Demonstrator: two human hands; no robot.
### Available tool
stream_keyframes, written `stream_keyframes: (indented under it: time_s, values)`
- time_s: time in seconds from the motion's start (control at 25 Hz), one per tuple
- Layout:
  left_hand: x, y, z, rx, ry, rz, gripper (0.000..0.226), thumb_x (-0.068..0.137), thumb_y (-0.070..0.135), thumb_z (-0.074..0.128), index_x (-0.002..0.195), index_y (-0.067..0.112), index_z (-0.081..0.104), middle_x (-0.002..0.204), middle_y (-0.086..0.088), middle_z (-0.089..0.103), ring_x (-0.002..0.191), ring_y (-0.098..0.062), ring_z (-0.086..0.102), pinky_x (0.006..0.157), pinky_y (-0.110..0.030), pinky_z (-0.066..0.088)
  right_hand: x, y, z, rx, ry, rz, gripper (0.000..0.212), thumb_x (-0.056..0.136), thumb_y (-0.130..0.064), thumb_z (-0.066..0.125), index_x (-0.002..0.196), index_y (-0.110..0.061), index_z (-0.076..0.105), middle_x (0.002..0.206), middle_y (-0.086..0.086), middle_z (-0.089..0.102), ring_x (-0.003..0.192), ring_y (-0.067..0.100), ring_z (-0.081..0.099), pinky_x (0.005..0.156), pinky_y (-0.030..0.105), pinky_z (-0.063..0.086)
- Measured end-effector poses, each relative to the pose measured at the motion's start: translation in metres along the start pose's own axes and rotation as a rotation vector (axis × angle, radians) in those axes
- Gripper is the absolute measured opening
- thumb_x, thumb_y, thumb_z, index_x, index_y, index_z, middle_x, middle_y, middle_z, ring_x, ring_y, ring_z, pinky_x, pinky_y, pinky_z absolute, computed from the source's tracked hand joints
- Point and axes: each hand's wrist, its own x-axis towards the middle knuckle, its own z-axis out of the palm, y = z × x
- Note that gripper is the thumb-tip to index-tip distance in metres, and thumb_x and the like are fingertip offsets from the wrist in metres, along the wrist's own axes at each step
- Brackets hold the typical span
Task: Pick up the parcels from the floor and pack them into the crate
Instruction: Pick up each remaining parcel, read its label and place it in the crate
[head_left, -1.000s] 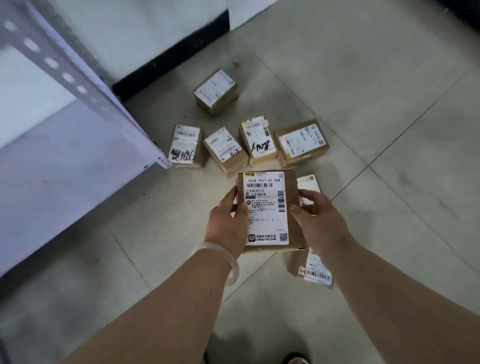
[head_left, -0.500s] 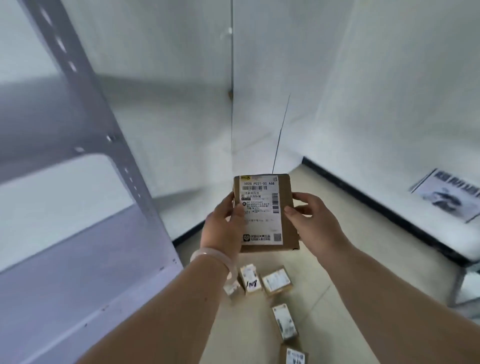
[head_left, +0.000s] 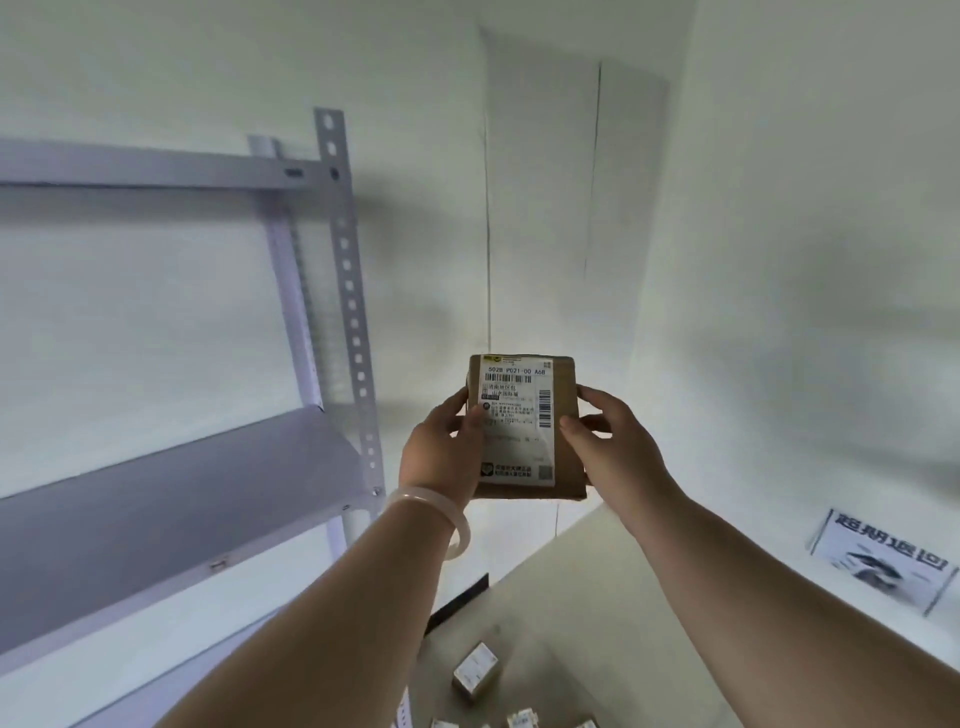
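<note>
You raise the labelled parcel (head_left: 524, 426) to centre frame, your left hand (head_left: 441, 452) and right hand (head_left: 613, 447) each curled round a side edge. The other parcels (head_left: 475, 670), on the floor (head_left: 571, 597), slip to the bottom edge; no crate shows yet, so packing waits.

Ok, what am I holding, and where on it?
A brown parcel with a white shipping label, held by its two side edges: left hand on the left edge, thumb over the label, right hand on the right edge.
</note>
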Motion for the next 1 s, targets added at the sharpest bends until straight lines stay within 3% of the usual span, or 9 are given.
stream_keyframes:
  time_s: [0.16, 0.28, 0.4, 0.6, 0.8, 1.0]
  values:
    - [-0.05, 0.023, -0.035, -0.024, 0.086, -0.01, 0.035, 0.094, 0.042, 0.048, 0.128, 0.039, 0.055, 0.098, 0.013, 0.068, 0.087, -0.016, 0.068, 0.073, -0.041, 0.06, -0.041, -0.033, -0.002, 0.003, -0.083, -0.068, 0.042, 0.091, -0.035, 0.057, 0.132, -0.037, 0.049, 0.099, -0.016, 0.06, 0.091, 0.013, 0.061, 0.066, 0.029, 0.049]
    - [-0.101, 0.03, -0.062, -0.038, 0.162, -0.047, 0.033, 0.095, 0.038, 0.047, 0.128, 0.038, 0.055, 0.1, 0.011, 0.069, 0.085, -0.015, 0.068, 0.068, -0.039, 0.061, -0.079, -0.046, 0.002, -0.013, -0.161, -0.103, 0.042, 0.092, -0.035, 0.056, 0.133, -0.036, 0.049, 0.105, -0.011, 0.061, 0.092, 0.013, 0.059, 0.06, 0.022, 0.043]
    - [-0.144, 0.026, -0.096, -0.006, 0.252, -0.076, 0.034, 0.096, 0.036, 0.046, 0.129, 0.037, 0.056, 0.097, 0.013, 0.07, 0.085, -0.014, 0.068, 0.072, -0.039, 0.061, -0.117, -0.056, 0.019, -0.036, -0.248, -0.145, 0.041, 0.091, -0.036, 0.056, 0.132, -0.039, 0.049, 0.108, -0.01, 0.062, 0.088, 0.013, 0.06, 0.056, 0.021, 0.042]
    - [-0.205, 0.015, -0.169, 0.057, 0.363, -0.133, 0.035, 0.097, 0.034, 0.044, 0.131, 0.036, 0.054, 0.092, 0.016, 0.068, 0.08, -0.006, 0.066, 0.055, -0.024, 0.057, -0.177, -0.077, 0.071, -0.053, -0.397, -0.206, 0.041, 0.092, -0.036, 0.055, 0.133, -0.036, 0.049, 0.105, -0.009, 0.061, 0.087, 0.014, 0.058, 0.058, 0.018, 0.039]
    - [-0.257, -0.001, -0.256, 0.093, 0.479, -0.186, 0.036, 0.098, 0.033, 0.043, 0.132, 0.035, 0.053, 0.097, 0.013, 0.068, 0.079, -0.007, 0.066, 0.049, -0.019, 0.054, -0.24, -0.106, 0.141, -0.038, -0.542, -0.262, 0.043, 0.093, -0.037, 0.054, 0.135, -0.035, 0.046, 0.109, -0.007, 0.06, 0.086, 0.013, 0.058, 0.053, 0.018, 0.042]
    - [-0.317, -0.027, -0.362, 0.057, 0.592, -0.254, 0.036, 0.098, 0.033, 0.044, 0.132, 0.035, 0.054, 0.094, 0.013, 0.067, 0.082, -0.012, 0.067, 0.054, -0.028, 0.058, -0.325, -0.14, 0.225, -0.012, -0.64, -0.308, 0.041, 0.092, -0.037, 0.055, 0.133, -0.034, 0.049, 0.109, -0.006, 0.061, 0.091, 0.017, 0.06, 0.059, 0.024, 0.047]
